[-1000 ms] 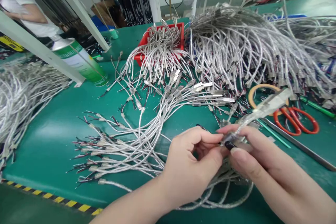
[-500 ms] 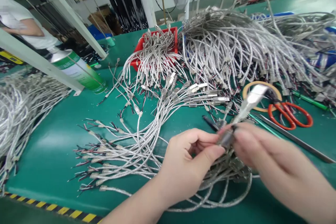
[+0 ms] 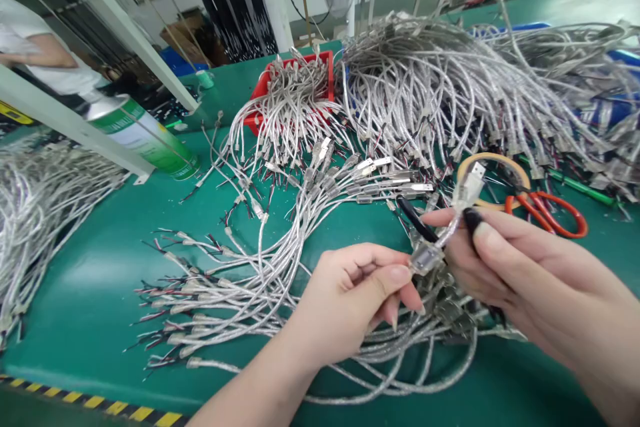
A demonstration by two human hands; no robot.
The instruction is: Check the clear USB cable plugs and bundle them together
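My left hand [image 3: 363, 303] is closed, pinching a silvery USB cable at its clear moulded block [image 3: 426, 257] between thumb and fingertips. My right hand [image 3: 520, 260] is closed around the same cable just below its USB plug [image 3: 471, 185], which points up and away. A slim black object [image 3: 417, 219] sticks out to the left from among my right fingers, and a black end shows by the thumb; its kind I cannot make out. Below both hands lies a bundle of silvery cables [image 3: 280, 260], with stripped wire ends to the left and several plugs at the back.
Orange-handled scissors [image 3: 550, 213] and a tape roll [image 3: 493, 159] lie beyond my right hand. Behind are a red bin [image 3: 260, 88] of cables and a large cable heap [image 3: 425, 73]. A green can [image 3: 145, 137] stands by a white post [image 3: 120, 27]. A person [image 3: 45, 47] is at far left.
The cable's plug has tipped lower and come into focus. My right hand has shifted slightly up and right, and the clear block now shows between my hands. The view has shifted a little.
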